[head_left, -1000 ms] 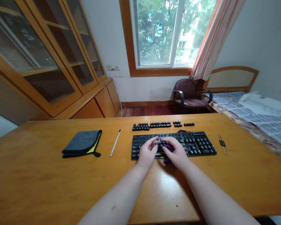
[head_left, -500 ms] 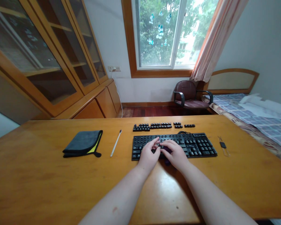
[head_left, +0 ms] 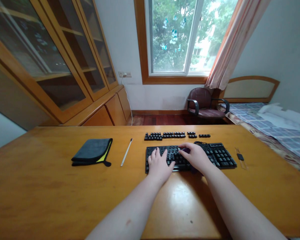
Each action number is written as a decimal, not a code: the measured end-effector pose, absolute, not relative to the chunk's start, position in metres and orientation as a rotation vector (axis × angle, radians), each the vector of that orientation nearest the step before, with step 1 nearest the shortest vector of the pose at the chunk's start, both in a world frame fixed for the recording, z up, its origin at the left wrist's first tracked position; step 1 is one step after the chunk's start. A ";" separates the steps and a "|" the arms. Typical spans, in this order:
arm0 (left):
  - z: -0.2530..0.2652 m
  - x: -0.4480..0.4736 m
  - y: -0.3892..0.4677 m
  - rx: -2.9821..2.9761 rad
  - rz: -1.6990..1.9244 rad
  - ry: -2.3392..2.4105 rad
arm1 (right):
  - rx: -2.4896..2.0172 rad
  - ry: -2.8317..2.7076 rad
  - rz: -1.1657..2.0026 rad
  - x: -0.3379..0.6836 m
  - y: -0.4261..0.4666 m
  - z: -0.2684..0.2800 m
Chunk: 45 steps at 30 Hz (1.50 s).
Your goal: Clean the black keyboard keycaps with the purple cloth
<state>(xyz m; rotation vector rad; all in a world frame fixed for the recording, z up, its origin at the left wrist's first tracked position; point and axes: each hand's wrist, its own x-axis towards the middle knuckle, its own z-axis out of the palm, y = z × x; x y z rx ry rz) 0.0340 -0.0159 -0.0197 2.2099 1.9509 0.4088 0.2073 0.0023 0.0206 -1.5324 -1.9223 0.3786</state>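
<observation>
A black keyboard [head_left: 223, 156] lies across the desk in front of me. Small bare key posts show in its upper left rows, while caps sit on its number pad. My left hand [head_left: 160, 166] rests over the keyboard's left part with its fingers spread and nothing visible in them. To its right, my right hand [head_left: 196, 156] is closed, thumb and fingertips together above the middle of the keys. A dark purple object [head_left: 186, 150] shows partly within its grip; most of it is hidden by the hand. Behind the keyboard, loose black keycaps [head_left: 173, 135] stand in rows.
On the left lie a folded grey cloth [head_left: 91, 151] with a yellow inside and a white toothbrush-like stick [head_left: 126, 152]. A small black tool with wire loops [head_left: 240, 157] lies right of the keyboard. Beyond the desk [head_left: 65, 200] stands a chair [head_left: 205, 106].
My hands have moved apart. The left opened and spread over the keys; the right shifted right and slightly up with the purple object. The whole view has shifted slightly.
</observation>
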 end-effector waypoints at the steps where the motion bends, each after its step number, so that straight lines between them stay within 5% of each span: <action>1: -0.019 0.035 -0.017 2.215 0.409 1.933 | -1.527 -1.976 0.377 0.208 0.006 0.020; 15: -0.020 0.034 -0.017 2.243 0.500 1.842 | -1.535 -2.194 0.326 0.204 0.016 -0.018; 45: -0.023 0.035 -0.015 2.257 0.514 1.826 | -1.652 -2.182 0.107 0.169 0.021 0.010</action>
